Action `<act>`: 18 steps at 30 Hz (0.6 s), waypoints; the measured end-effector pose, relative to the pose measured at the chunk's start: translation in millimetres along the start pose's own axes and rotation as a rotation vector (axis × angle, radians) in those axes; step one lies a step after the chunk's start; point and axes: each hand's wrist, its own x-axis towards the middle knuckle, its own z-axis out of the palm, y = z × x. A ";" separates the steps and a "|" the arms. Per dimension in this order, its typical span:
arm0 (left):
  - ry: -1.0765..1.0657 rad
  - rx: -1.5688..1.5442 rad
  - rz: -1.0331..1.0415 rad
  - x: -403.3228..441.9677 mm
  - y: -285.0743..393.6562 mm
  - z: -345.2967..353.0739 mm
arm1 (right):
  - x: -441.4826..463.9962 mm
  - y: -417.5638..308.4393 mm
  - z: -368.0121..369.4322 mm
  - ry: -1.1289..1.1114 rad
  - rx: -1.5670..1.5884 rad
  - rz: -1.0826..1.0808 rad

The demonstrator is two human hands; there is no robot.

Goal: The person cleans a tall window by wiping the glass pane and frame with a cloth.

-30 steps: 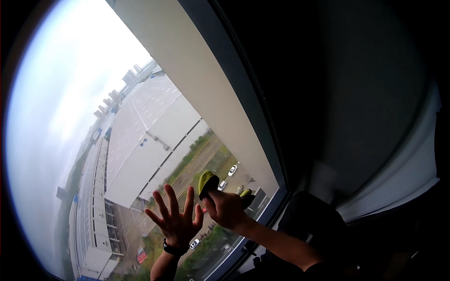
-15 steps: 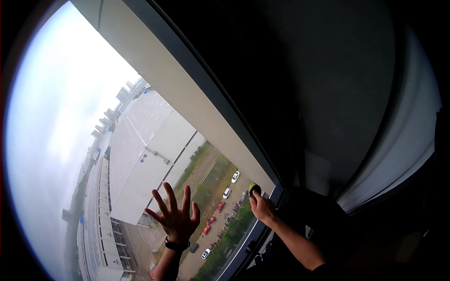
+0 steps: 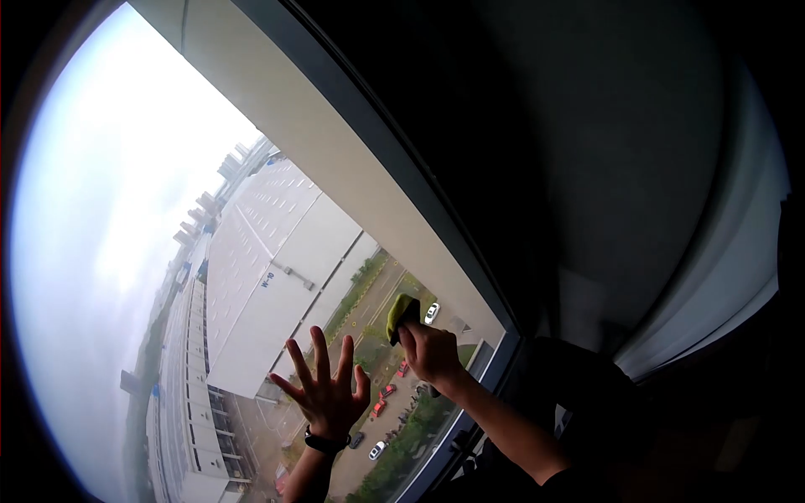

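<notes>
A window pane [image 3: 251, 335] fills the left and middle of the head view. My left hand [image 3: 329, 401], with a dark band at the wrist, is raised at the pane with its fingers spread and nothing in them. To its right, my right hand [image 3: 432, 356] is closed round a yellow-green cloth [image 3: 402, 316], which bulges out beyond the thumb and fingers near the glass. Part of the cloth is hidden by the hand.
A dark window frame [image 3: 394, 159] runs diagonally down to the lower right, with a latch-like piece [image 3: 459, 442] low on it. Pale fabric [image 3: 713, 302] hangs at the right. Beyond the glass are a large white building [image 3: 277, 277] and parked cars.
Since half a second ago my right hand has moved left and up with the cloth, from near the frame back toward my left hand. My left hand stays spread. The view has shifted slightly.
</notes>
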 end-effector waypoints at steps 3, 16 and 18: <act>0.020 0.017 0.008 -3.4 0.3 0.3 | -22.4 62.8 -9.0 -0.076 -0.227 0.375; 0.041 0.022 -0.019 0.7 2.1 -1.0 | 2.4 -22.2 -7.0 -0.085 0.046 -0.117; 0.057 0.045 -0.015 3.2 2.7 -1.0 | -10.1 14.5 -12.9 -0.062 -0.041 0.022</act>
